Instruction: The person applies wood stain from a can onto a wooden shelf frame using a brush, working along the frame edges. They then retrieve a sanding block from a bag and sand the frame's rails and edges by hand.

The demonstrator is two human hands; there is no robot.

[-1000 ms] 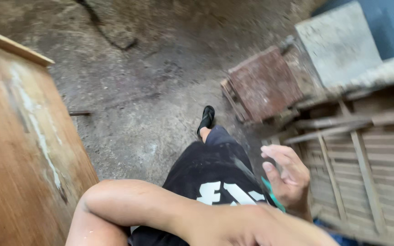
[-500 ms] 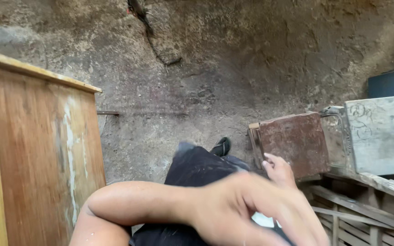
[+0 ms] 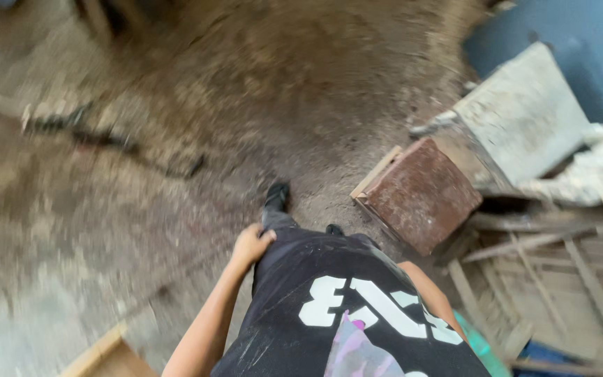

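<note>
Head view looks down a blurred, rough grey-brown dirt floor (image 3: 176, 160) that fills most of the frame, with the person's black shirt with large white figures (image 3: 343, 314) rising from the bottom edge. Along the floor's right edge lies a pale grey flat slab (image 3: 525, 112), tilted, and just beside it toward the middle a rusty reddish-brown square metal plate (image 3: 423, 192) leans with a wooden strip along its upper left side. Below these, in the lower right corner, weathered grey wooden slats (image 3: 560, 279) lie crossed over one another. A corner of a light wooden board (image 3: 102, 356) shows at the bottom edge on the left. The left hand (image 3: 251, 244) rests against the left side of the shirt, fingers curled together, gripping nothing that can be seen. The right hand is out of frame; only its bare forearm (image 3: 427, 293) shows beside the shirt's right side. One black shoe (image 3: 277, 195) stands on the floor just beyond the left hand
</note>
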